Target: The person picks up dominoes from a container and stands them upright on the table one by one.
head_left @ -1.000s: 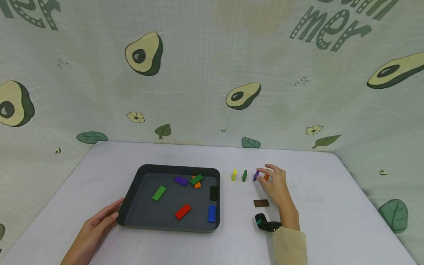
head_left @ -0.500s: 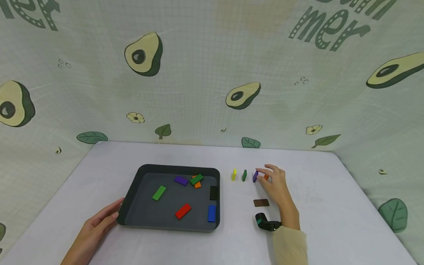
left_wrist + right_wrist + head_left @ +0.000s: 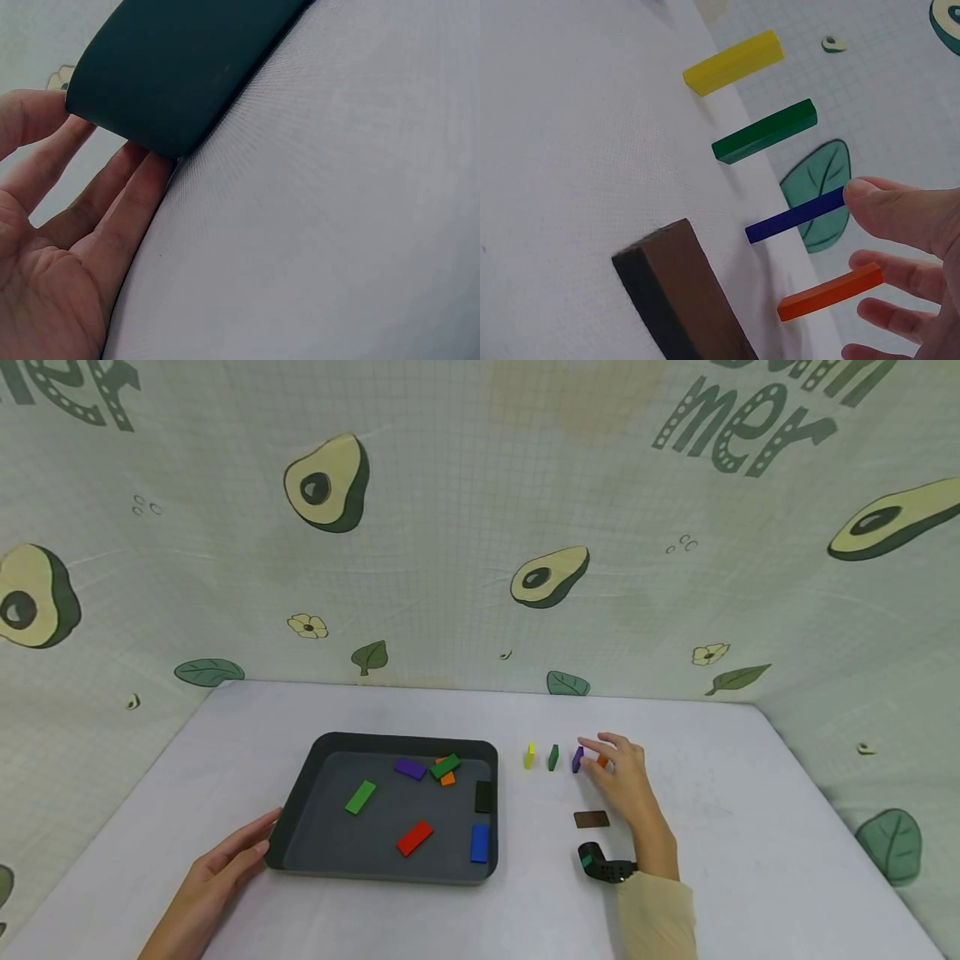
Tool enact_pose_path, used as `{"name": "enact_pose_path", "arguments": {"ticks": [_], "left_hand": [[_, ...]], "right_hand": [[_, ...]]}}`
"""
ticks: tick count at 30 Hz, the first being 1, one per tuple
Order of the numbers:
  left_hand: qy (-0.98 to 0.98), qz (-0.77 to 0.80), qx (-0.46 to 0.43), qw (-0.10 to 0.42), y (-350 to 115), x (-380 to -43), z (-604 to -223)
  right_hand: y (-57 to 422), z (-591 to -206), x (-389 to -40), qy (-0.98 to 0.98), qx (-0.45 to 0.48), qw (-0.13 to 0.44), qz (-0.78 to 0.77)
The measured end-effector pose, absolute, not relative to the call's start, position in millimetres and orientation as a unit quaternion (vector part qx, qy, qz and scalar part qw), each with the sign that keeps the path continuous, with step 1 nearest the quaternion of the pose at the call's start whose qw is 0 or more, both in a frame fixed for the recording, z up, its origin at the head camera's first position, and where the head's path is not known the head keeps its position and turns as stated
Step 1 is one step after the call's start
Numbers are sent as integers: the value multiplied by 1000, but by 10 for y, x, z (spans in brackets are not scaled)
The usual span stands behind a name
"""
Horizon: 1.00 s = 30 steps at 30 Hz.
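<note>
On the white table, to the right of the tray, several thin blocks stand upright in a row. They are a yellow block [image 3: 735, 63], a green block [image 3: 766, 131], a purple block [image 3: 795, 215] and an orange block [image 3: 830, 292]. My right hand [image 3: 624, 777] pinches the top of the purple block between thumb and index finger. Its other fingers are curled near the orange block. A brown block [image 3: 592, 819] lies flat nearer me. My left hand [image 3: 213, 877] rests its fairly straight fingertips and thumb against the outer left wall of the dark tray [image 3: 180, 67].
Loose blocks lie inside the tray: red [image 3: 415, 839], light green [image 3: 360, 797], purple [image 3: 410, 769], blue [image 3: 479, 844] and black [image 3: 483, 797]. A dark green block [image 3: 446, 767] lies across an orange one. Avocado-print cloth [image 3: 435, 527] rises behind the table.
Both hands stay in place over the last second. The purple block shifts very slightly left with my right index finger, hardly visibly; the other blocks look the same.
</note>
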<state>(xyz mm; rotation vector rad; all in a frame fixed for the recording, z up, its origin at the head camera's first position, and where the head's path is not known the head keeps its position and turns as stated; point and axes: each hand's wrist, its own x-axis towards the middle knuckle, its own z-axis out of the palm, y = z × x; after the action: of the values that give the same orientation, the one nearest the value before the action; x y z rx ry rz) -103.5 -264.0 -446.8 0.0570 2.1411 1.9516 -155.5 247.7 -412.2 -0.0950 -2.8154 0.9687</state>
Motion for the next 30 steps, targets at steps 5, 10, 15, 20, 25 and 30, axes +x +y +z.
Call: {"name": "enact_pose_path", "arguments": {"ticks": [5,10,15,20,25,30], "left_hand": [[721,681,35,123,-2639,-1027,-4472],[722,680,34,121,-2635,-1021,-4460],[725,676,32,125,-2626,-1030,-4442],[726,676,31,124,-2624,-1038,-4451],[730,672,16,125,-2632,-1044,-4466],[732,670,15,124,-2633,-1041,-4466]], "right_hand": [[2468,-4009,-1517,-939,-31,106,326],[2421,-3805,-1434,-933,-34,136,331],[2400,-3630,-1313,-941,-23,26,335],[2442,-3639,-1237,-935,-27,-107,337],[2486,-3795,-1235,-923,-25,-156,351],[2459,-3905,-1262,-920,20,-167,355]]}}
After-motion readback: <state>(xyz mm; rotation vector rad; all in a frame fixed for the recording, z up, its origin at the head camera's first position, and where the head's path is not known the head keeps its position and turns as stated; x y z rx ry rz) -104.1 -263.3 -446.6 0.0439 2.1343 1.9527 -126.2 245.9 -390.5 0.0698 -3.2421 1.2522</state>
